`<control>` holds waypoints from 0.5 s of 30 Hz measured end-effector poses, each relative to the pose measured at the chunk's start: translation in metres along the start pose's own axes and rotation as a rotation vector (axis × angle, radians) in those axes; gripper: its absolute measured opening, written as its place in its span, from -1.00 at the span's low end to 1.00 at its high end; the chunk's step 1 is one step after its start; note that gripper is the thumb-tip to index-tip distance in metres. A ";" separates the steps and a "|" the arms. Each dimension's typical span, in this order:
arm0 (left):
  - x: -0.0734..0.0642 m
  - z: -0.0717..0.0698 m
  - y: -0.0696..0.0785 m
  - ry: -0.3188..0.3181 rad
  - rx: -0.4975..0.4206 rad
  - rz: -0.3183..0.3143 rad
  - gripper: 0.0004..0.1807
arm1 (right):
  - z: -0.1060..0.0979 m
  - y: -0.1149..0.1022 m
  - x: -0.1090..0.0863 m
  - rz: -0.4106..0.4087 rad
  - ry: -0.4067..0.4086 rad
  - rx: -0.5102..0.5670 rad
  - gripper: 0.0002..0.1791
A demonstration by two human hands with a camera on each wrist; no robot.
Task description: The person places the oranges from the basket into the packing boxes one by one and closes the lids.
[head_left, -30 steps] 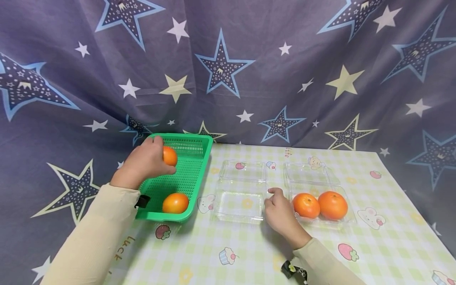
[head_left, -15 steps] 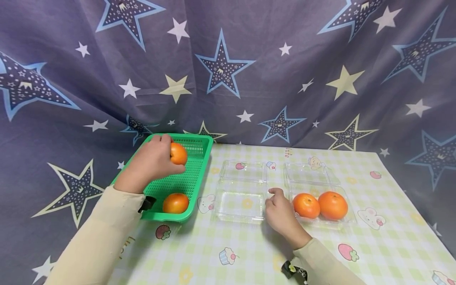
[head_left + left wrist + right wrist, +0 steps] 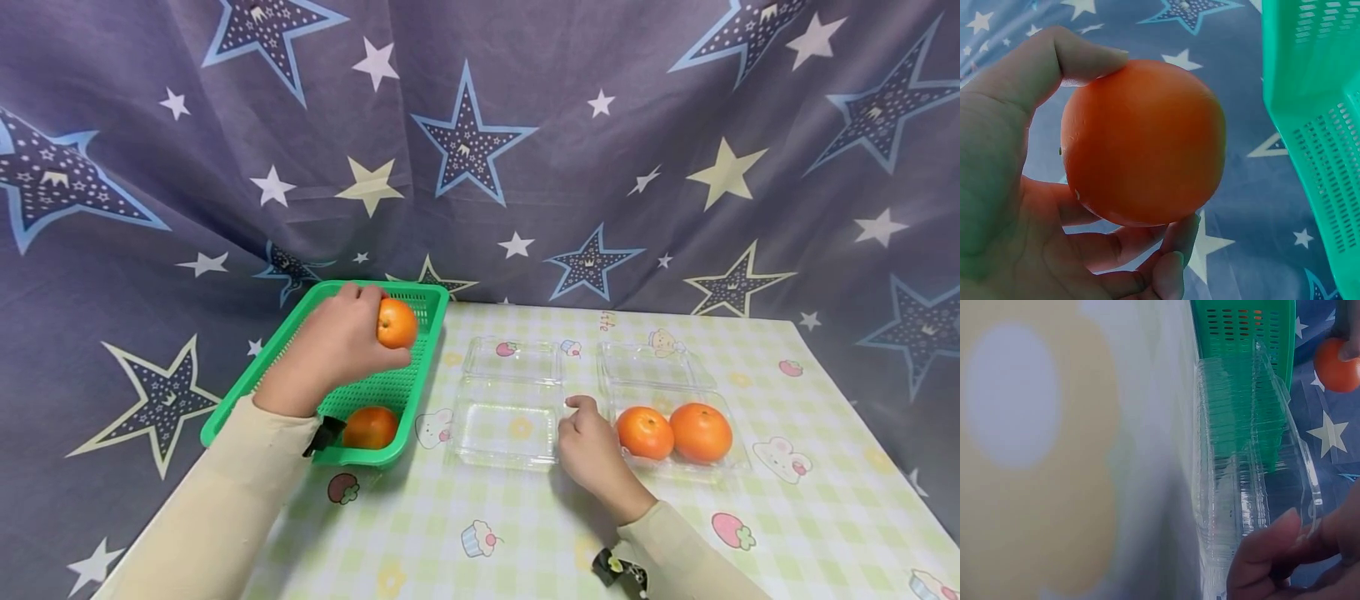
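My left hand (image 3: pixel 333 342) grips an orange (image 3: pixel 397 323) above the green basket (image 3: pixel 433 333). In the left wrist view the thumb lies on one side of this orange (image 3: pixel 1147 144) and curled fingers on the other. A second orange (image 3: pixel 371 427) lies at the near end of the basket. My right hand (image 3: pixel 592 446) is at the right side of an open clear plastic box (image 3: pixel 510 425). The right wrist view shows the thumb (image 3: pixel 1272 540) and fingers pinching the rim of that box (image 3: pixel 1235 475).
Right of my right hand stands another open clear box (image 3: pixel 660 367), holding two oranges (image 3: pixel 701 432). Both lids are folded back toward the curtain (image 3: pixel 480 225) with star prints. A checked cloth (image 3: pixel 420 533) covers the table.
My left hand has moved right across the basket with the orange, which shows more beyond the fingers. My right hand and both clear boxes have stayed in place.
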State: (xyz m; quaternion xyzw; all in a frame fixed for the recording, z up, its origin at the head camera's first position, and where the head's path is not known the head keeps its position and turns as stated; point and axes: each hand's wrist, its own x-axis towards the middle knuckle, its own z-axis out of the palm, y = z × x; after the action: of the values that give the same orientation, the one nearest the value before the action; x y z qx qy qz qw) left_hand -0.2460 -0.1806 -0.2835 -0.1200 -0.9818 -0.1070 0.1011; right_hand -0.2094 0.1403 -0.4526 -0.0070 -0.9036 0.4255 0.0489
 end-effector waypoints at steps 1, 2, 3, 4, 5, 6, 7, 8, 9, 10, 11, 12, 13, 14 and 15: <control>0.000 0.000 0.002 -0.001 -0.003 0.000 -0.27 | 0.000 0.000 0.000 0.000 0.000 -0.003 -0.56; -0.001 0.000 0.004 -0.001 -0.007 0.001 -0.28 | 0.000 0.000 0.000 0.001 0.000 -0.005 -0.55; -0.001 0.001 0.006 -0.001 -0.012 0.003 -0.28 | 0.000 0.000 0.000 0.001 -0.001 -0.006 -0.55; -0.001 0.001 0.008 0.000 -0.018 0.006 -0.27 | 0.000 0.000 0.000 0.002 -0.002 -0.006 -0.55; -0.001 0.001 0.010 0.000 -0.025 0.009 -0.27 | 0.000 0.001 0.000 0.002 -0.002 -0.006 -0.55; -0.001 0.002 0.012 0.001 -0.032 0.011 -0.26 | 0.000 0.001 0.000 0.002 -0.002 -0.007 -0.55; -0.001 0.002 0.014 0.004 -0.040 0.014 -0.26 | 0.000 0.001 0.000 0.001 -0.001 -0.007 -0.55; -0.001 0.003 0.016 0.007 -0.047 0.017 -0.26 | 0.000 0.001 0.000 0.000 -0.001 -0.008 -0.55; -0.001 0.004 0.018 0.010 -0.050 0.020 -0.25 | 0.000 0.000 0.000 -0.001 0.000 -0.009 -0.55; -0.001 0.005 0.019 0.014 -0.054 0.024 -0.25 | 0.000 0.000 0.000 -0.003 0.002 -0.012 -0.56; -0.001 0.006 0.020 0.018 -0.058 0.028 -0.24 | -0.001 -0.001 0.000 -0.005 0.003 -0.015 -0.56; -0.001 0.007 0.022 0.022 -0.062 0.031 -0.23 | -0.001 -0.001 0.000 -0.006 0.005 -0.017 -0.56; -0.001 0.008 0.023 0.025 -0.065 0.035 -0.22 | -0.001 -0.001 0.000 -0.006 0.006 -0.019 -0.56; -0.001 0.009 0.024 0.027 -0.067 0.037 -0.21 | -0.001 -0.001 0.000 -0.006 0.007 -0.020 -0.56; -0.001 0.010 0.026 0.028 -0.071 0.037 -0.19 | -0.001 -0.001 0.000 -0.007 0.009 -0.022 -0.56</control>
State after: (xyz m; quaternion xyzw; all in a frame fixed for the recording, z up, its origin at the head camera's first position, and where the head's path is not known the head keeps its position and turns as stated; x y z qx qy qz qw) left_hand -0.2398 -0.1543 -0.2883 -0.1402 -0.9735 -0.1414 0.1126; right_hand -0.2091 0.1400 -0.4510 -0.0062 -0.9079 0.4156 0.0543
